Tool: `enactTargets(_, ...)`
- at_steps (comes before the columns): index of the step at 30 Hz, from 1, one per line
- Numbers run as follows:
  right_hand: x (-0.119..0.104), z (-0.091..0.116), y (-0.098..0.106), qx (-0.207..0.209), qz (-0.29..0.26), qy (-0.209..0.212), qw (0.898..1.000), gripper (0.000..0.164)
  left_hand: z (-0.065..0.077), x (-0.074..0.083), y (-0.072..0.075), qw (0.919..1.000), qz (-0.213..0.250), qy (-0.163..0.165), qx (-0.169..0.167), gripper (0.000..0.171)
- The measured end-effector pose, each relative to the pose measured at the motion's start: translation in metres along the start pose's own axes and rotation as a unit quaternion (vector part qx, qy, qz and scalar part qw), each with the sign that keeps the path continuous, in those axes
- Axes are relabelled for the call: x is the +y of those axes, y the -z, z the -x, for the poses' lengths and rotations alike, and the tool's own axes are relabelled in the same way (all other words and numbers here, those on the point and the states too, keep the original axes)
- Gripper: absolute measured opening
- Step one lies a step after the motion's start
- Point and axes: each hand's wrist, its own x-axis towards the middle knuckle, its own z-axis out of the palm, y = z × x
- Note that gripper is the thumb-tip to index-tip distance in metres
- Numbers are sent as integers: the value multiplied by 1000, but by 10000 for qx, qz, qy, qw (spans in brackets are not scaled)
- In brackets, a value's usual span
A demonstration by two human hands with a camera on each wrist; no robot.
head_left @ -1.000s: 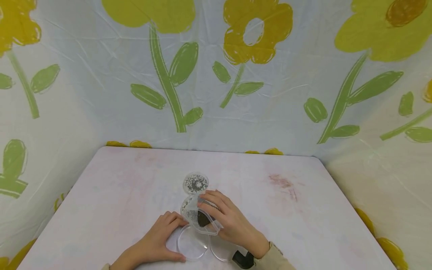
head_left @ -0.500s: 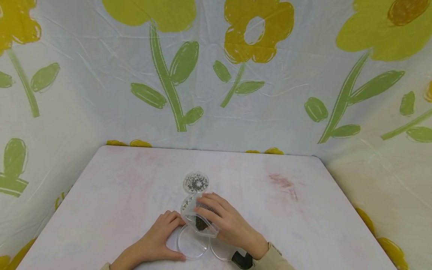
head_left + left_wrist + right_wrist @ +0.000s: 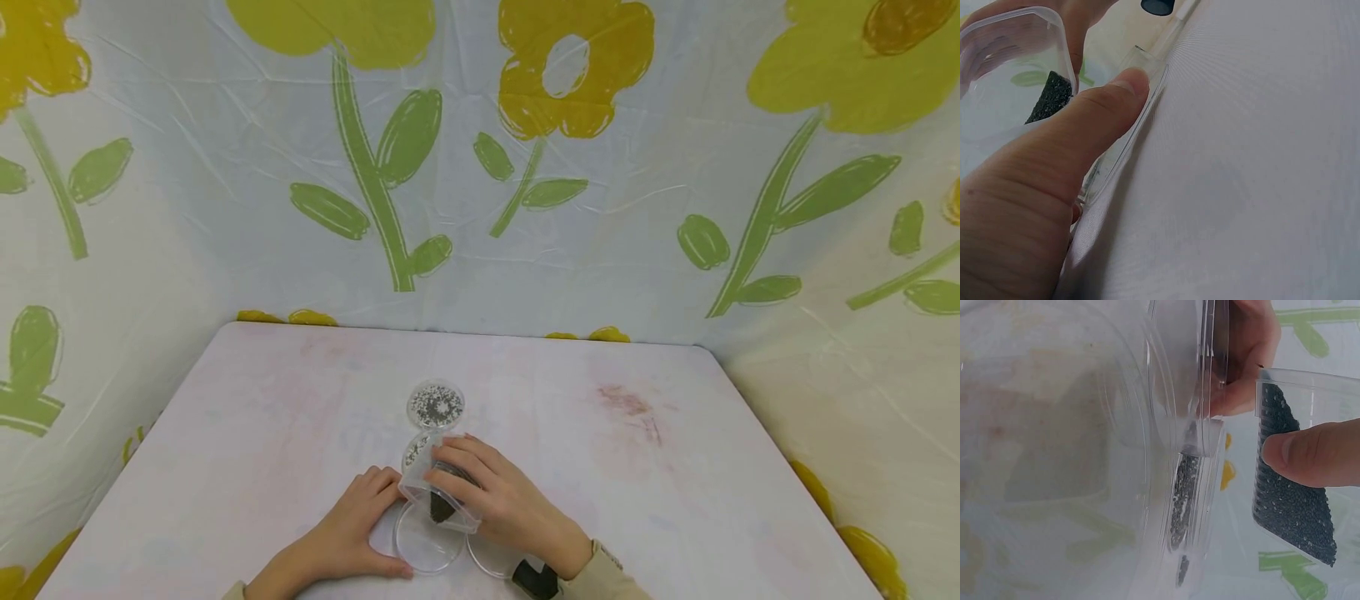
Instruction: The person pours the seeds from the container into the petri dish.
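Note:
In the head view my right hand (image 3: 498, 500) grips a clear plastic tub (image 3: 417, 477), tipped on its side with its mouth toward me. Dark granules (image 3: 441, 506) lie heaped against its lower wall. The right wrist view shows that thumb pressed on the tub wall over the granules (image 3: 1294, 506). Below the tub sits a shallow clear round dish (image 3: 429, 546), with no granules showing in its visible part. My left hand (image 3: 348, 525) spans this dish, thumb on the near rim and fingers at the far side; in the left wrist view the thumb (image 3: 1110, 103) presses its edge.
Another clear dish (image 3: 491, 557) stands to the right, partly under my right wrist. Farther back, two dishes hold dark and white granules: a rear one (image 3: 436, 404) and one half hidden by the tub (image 3: 415, 451). A black piece (image 3: 536, 578) sits at my right cuff.
My right hand has moved a little left and toward me, and the tub has turned further over the near dish. The left hand stays in place on the dish.

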Motion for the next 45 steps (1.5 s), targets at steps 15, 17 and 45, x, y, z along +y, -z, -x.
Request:
enactTargets(15, 1, 1, 0, -79, -28, -231, 9997, 34, 1, -2, -3, 9999, -13, -64, 79, 72)
enactTargets(17, 2, 2, 0, -69, -24, -274, 9996, 34, 1, -3, -3, 9999, 8, -49, 104, 71)
enactTargets(45, 9, 3, 5, -47, 70, -384, 9992, 80, -1, 0, 0, 9999, 129, -23, -6, 78)
